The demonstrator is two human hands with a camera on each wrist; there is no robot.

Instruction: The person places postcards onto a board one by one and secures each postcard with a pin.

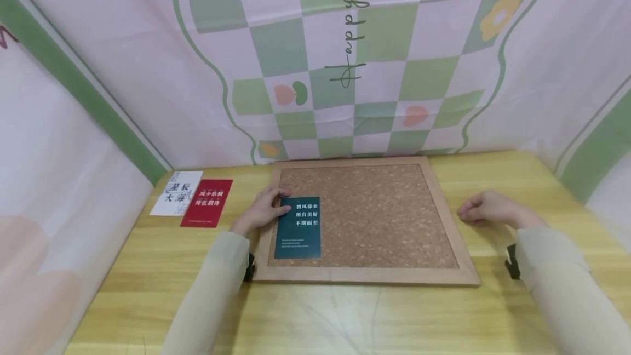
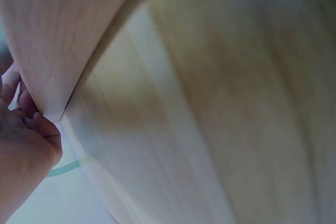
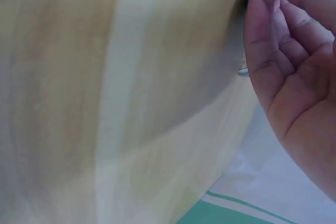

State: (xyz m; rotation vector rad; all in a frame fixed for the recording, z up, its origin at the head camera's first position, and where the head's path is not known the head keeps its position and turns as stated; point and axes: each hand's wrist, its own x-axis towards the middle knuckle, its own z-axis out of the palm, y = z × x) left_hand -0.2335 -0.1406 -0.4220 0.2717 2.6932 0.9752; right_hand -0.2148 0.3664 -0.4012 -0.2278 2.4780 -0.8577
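A dark green card [image 1: 299,234] with white writing lies along the left side of a wood-framed cork board [image 1: 379,218]. At the card's upper left corner, my left hand [image 1: 263,210] holds it with thumb and forefinger, over the board's left frame. The left wrist view shows the curled fingers of that hand beyond the frame's edge [image 2: 58,35]. Just right of the board, my right hand [image 1: 488,210] is low over the table with thumb and forefinger drawn together. Whether something small sits between those fingertips is unclear. A small shiny ring-shaped thing [image 3: 243,71] shows beside the right hand.
Left of the board, a red card [image 1: 207,204] partly overlaps a white card [image 1: 176,193] on the wooden table [image 1: 345,322]. A patterned cloth [image 1: 379,32] hangs behind the table, and more cloth [image 1: 54,179] stands at both sides.
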